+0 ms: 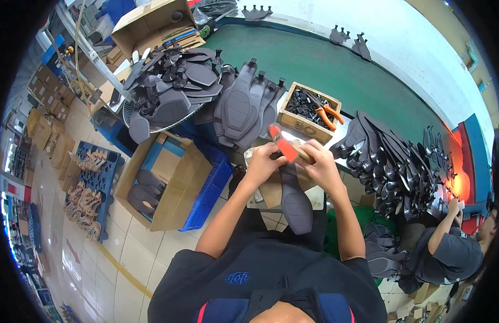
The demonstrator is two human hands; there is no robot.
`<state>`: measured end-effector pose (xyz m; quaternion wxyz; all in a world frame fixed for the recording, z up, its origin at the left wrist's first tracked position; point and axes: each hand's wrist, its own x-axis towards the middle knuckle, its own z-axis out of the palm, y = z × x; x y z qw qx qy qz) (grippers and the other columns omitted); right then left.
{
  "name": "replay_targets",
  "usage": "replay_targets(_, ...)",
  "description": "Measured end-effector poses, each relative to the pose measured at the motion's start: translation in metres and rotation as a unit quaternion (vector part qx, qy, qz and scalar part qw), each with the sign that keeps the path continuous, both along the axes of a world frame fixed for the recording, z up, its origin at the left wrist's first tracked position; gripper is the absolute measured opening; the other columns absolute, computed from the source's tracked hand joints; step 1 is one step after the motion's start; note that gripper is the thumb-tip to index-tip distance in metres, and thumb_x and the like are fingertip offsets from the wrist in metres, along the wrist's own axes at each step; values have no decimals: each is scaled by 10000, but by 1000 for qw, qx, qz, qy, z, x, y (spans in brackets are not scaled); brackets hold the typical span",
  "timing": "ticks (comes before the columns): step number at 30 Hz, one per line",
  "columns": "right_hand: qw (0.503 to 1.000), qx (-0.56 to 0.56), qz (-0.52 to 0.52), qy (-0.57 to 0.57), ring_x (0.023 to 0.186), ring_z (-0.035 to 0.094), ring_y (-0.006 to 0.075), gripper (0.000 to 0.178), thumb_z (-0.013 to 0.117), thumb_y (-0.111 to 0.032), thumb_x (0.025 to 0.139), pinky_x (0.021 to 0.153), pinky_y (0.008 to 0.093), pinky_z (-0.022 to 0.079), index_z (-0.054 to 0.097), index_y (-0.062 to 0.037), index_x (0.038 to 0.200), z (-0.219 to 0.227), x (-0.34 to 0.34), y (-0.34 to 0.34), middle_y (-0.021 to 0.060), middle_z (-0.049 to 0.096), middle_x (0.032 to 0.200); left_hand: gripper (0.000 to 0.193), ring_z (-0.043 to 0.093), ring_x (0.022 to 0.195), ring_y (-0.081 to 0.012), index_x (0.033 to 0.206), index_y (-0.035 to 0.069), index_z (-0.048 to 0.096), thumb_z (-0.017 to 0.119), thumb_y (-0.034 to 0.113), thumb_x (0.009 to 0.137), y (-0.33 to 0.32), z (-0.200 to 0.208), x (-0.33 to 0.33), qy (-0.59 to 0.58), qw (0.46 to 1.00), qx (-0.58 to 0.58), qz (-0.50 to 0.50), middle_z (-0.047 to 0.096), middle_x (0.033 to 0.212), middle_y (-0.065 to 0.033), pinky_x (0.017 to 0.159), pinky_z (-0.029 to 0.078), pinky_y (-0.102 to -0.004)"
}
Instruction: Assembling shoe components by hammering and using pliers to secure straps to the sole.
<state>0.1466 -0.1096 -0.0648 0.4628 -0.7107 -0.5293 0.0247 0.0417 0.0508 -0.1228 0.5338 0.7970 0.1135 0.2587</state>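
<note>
In front of me a dark grey shoe sole (296,207) hangs with its wide toe end toward my body. My left hand (262,164) is closed at the sole's narrow end, its fingers pinched there; the exact grip is partly hidden. My right hand (320,168) is wrapped round the handle of a hammer (283,146) with an orange-red head, which is just above the left fingers and covers the sole's end. Below both hands is a small work stand (257,203) with a brown patch on its top.
A wooden box (305,127) of small black parts holds orange-handled pliers (329,116). Heeled soles (244,107) are piled to the left, with more soles (387,156) on the right. A cardboard box (174,202) sits beside a blue crate (211,188). Another person (448,250) works at right.
</note>
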Motion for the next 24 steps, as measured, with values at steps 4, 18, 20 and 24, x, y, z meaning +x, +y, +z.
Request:
replay_targets(4, 992, 15, -75, 104, 601, 501, 69, 151, 627, -61, 947, 532, 239, 395, 630, 16, 1078, 7, -15, -20, 6, 564, 744, 306, 692, 919, -230, 1044, -1, 741, 809, 133, 777, 5, -9, 4, -34, 998, -44, -34, 727, 1004, -154, 844, 527, -319)
replay_targets(18, 989, -33, -139, 45, 934, 671, 402, 308, 591, -53, 968, 813, 397, 525, 570, 56, 1255, 52, -73, -63, 247, 664, 1062, 347, 664, 999, -194, 1082, 0, 736, 805, 153, 778, 8, 9, -3, 27, 993, -82, -80, 725, 1073, -126, 921, 496, -320)
replay_targets(20, 985, 31, -166, -20, 738, 601, 159, 317, 540, -88, 1000, 706, 292, 502, 568, 51, 1283, 63, -81, -68, 105, 645, 866, 418, 661, 1049, -196, 1145, -8, 713, 809, 172, 779, 12, -1, -2, 64, 991, -83, -80, 722, 1109, -111, 959, 486, -329)
replay_targets(24, 975, 26, -163, -151, 729, 636, 225, 366, 487, -75, 1006, 693, 345, 507, 472, 86, 1334, 62, -89, -71, 98, 644, 849, 925, 530, 1271, -309, 1473, -43, 332, 810, 324, 772, 3, -7, -6, 56, 980, 185, -43, 668, 1279, -51, 1159, 266, -471)
